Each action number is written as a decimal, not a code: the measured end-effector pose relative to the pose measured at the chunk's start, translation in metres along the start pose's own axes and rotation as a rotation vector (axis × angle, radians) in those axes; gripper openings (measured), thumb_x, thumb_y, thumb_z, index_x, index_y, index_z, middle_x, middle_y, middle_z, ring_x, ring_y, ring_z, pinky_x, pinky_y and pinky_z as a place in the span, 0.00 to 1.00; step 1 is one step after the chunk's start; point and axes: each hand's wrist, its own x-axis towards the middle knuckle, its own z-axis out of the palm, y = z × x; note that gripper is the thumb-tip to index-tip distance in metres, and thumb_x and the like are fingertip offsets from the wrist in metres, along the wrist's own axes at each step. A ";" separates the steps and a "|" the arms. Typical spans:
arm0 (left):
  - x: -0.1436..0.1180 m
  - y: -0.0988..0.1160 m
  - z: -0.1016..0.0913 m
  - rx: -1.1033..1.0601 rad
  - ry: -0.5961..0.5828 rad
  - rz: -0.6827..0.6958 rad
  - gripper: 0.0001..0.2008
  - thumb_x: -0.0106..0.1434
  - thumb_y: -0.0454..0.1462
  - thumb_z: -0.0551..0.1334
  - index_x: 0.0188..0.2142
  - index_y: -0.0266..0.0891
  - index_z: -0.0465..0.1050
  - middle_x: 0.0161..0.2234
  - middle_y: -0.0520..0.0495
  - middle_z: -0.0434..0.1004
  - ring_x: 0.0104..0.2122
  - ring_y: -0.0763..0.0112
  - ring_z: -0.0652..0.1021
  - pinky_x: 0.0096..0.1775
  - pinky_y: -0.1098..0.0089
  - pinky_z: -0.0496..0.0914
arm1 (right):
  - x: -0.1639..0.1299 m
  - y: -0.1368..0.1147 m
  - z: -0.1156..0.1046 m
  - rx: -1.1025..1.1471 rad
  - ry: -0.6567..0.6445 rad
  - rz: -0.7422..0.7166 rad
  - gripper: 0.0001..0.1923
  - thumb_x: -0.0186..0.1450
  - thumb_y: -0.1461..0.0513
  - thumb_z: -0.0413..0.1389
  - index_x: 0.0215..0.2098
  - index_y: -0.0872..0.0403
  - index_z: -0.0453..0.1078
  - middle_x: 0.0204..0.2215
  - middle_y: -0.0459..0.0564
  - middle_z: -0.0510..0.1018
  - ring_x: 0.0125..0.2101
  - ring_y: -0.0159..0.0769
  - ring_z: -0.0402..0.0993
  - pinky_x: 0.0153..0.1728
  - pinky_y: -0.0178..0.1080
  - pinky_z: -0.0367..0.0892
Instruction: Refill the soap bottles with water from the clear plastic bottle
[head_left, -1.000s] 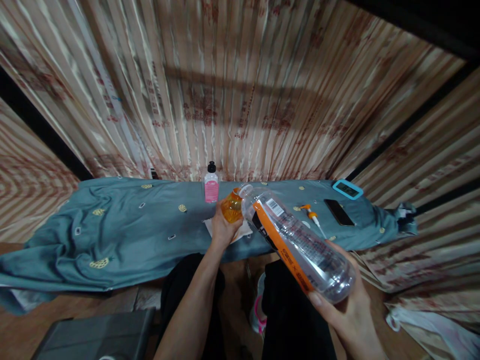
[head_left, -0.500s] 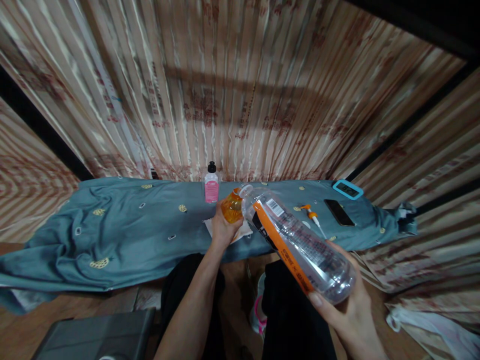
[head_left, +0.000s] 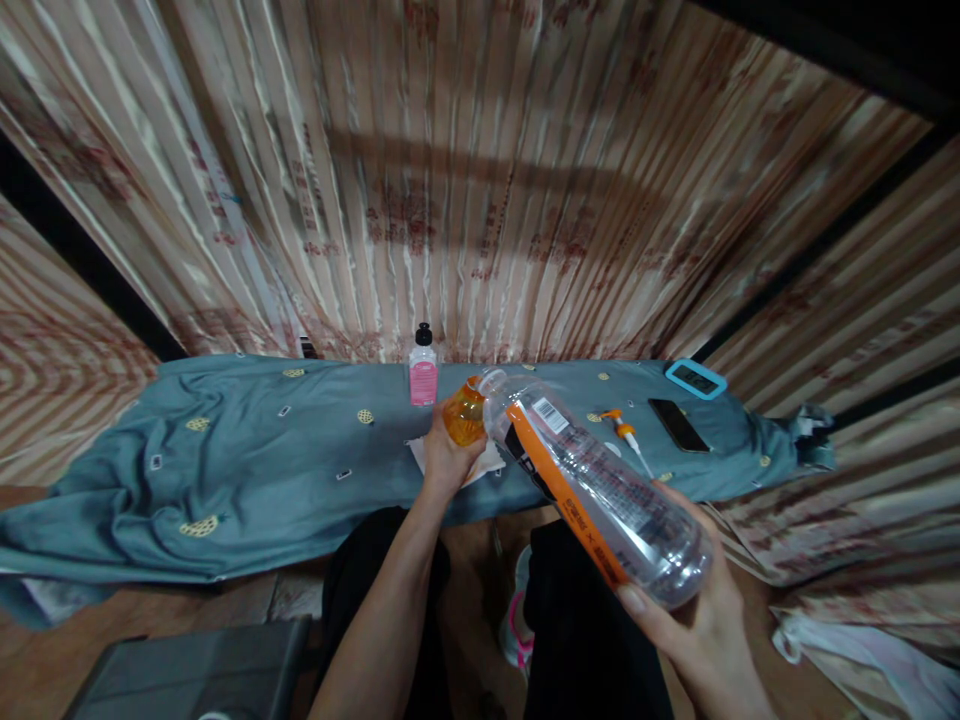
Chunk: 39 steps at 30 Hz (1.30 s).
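My left hand point(head_left: 442, 455) grips a small orange bottle point(head_left: 464, 412) just above a white cloth point(head_left: 489, 462) on the teal-covered table point(head_left: 247, 450). My right hand point(head_left: 694, 620) holds a large clear plastic bottle point(head_left: 600, 485) with an orange label, tilted so that its open mouth meets the top of the orange bottle. Clear liquid lies in the large bottle's lower end.
A pink-labelled bottle with a black cap point(head_left: 422, 367) stands at the table's back edge. An orange spray nozzle with a tube point(head_left: 624, 432), a dark phone point(head_left: 679, 424) and a blue-framed device point(head_left: 695, 379) lie to the right. Striped curtains point(head_left: 465, 180) hang behind. A grey case point(head_left: 195, 655) sits bottom left.
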 end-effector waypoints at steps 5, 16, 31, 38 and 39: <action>0.000 0.000 -0.001 0.013 -0.006 -0.011 0.34 0.46 0.35 0.74 0.52 0.41 0.65 0.48 0.45 0.82 0.48 0.56 0.83 0.52 0.57 0.76 | 0.001 0.000 0.000 0.009 -0.003 0.013 0.39 0.61 0.45 0.63 0.65 0.48 0.60 0.56 0.54 0.71 0.52 0.49 0.73 0.50 0.46 0.68; 0.000 0.003 -0.001 0.000 -0.003 -0.030 0.34 0.46 0.34 0.75 0.52 0.42 0.66 0.49 0.45 0.82 0.49 0.56 0.83 0.53 0.58 0.76 | 0.001 0.000 -0.001 -0.011 0.000 0.009 0.39 0.61 0.45 0.63 0.64 0.49 0.60 0.56 0.55 0.72 0.52 0.50 0.73 0.50 0.47 0.69; 0.000 0.002 -0.001 0.035 0.009 -0.020 0.34 0.45 0.34 0.74 0.52 0.41 0.66 0.48 0.44 0.83 0.48 0.55 0.83 0.52 0.57 0.76 | 0.000 0.002 -0.001 -0.015 -0.010 0.011 0.40 0.60 0.45 0.64 0.65 0.49 0.59 0.57 0.56 0.70 0.55 0.52 0.69 0.52 0.49 0.65; -0.001 0.002 -0.001 0.013 -0.007 -0.023 0.35 0.46 0.35 0.74 0.53 0.42 0.65 0.49 0.45 0.82 0.49 0.56 0.82 0.53 0.57 0.75 | -0.001 0.001 -0.002 -0.003 -0.005 0.019 0.40 0.60 0.45 0.63 0.65 0.49 0.59 0.57 0.56 0.70 0.55 0.53 0.69 0.52 0.50 0.65; -0.001 0.002 -0.001 0.012 -0.005 -0.023 0.34 0.46 0.34 0.74 0.53 0.43 0.65 0.49 0.45 0.82 0.49 0.56 0.83 0.53 0.57 0.76 | -0.001 0.001 -0.002 -0.003 -0.005 0.024 0.40 0.60 0.45 0.63 0.65 0.49 0.59 0.57 0.56 0.70 0.55 0.53 0.69 0.52 0.50 0.65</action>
